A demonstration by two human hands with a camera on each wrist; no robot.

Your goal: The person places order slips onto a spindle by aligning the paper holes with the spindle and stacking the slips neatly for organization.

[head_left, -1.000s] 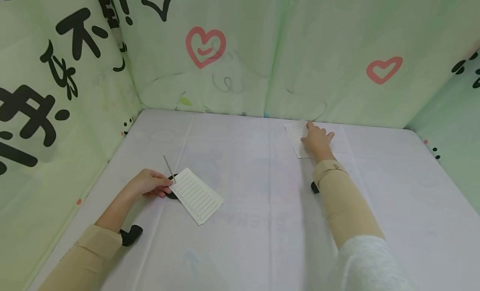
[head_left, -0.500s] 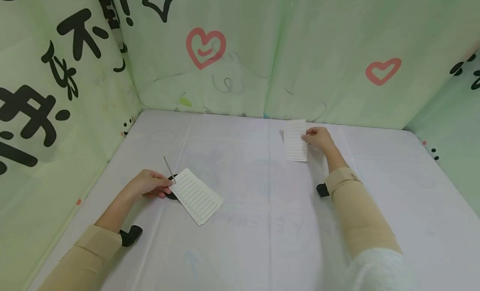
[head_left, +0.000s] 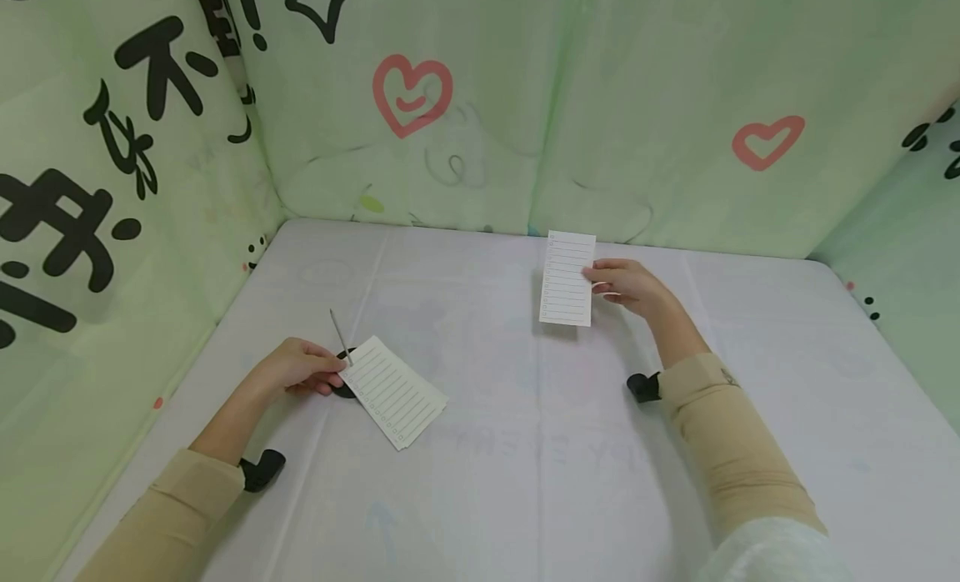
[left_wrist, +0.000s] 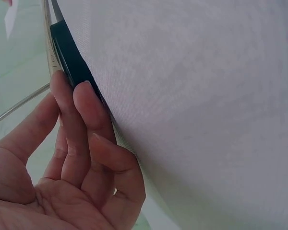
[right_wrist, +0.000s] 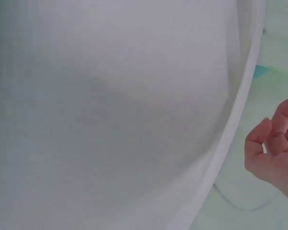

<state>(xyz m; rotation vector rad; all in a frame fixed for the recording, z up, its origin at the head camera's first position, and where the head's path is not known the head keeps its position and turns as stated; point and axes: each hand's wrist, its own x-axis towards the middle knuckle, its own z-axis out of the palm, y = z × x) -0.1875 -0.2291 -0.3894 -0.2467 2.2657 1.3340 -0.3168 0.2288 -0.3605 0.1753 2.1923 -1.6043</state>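
Observation:
In the head view, my left hand [head_left: 300, 367] grips a paper spike, thumb at its upright metal rod [head_left: 339, 335] and fingers at the black base [head_left: 345, 387]. The rod runs through the corner of a small stack of lined paper slips [head_left: 396, 397]. In the left wrist view, fingertips [left_wrist: 86, 91] lie against the dark base [left_wrist: 69, 55] close to the tabletop. Farther back on the right, my right hand [head_left: 630, 287] pinches another lined slip [head_left: 566, 282] by its right edge, raised with a shadow beneath. The right wrist view shows curled fingers [right_wrist: 276, 139], not the slip.
A white cloth-covered table [head_left: 480, 499] fills the space before me. Pale green curtains [head_left: 480, 173] with hearts and black lettering close it in at the back and sides. Black wrist-camera mounts [head_left: 262, 470] stick out beside both forearms.
My right hand has picked the lined slip up from the table's back edge and moved it left, lifting it. The left hand and the spike with its slips have stayed in place.

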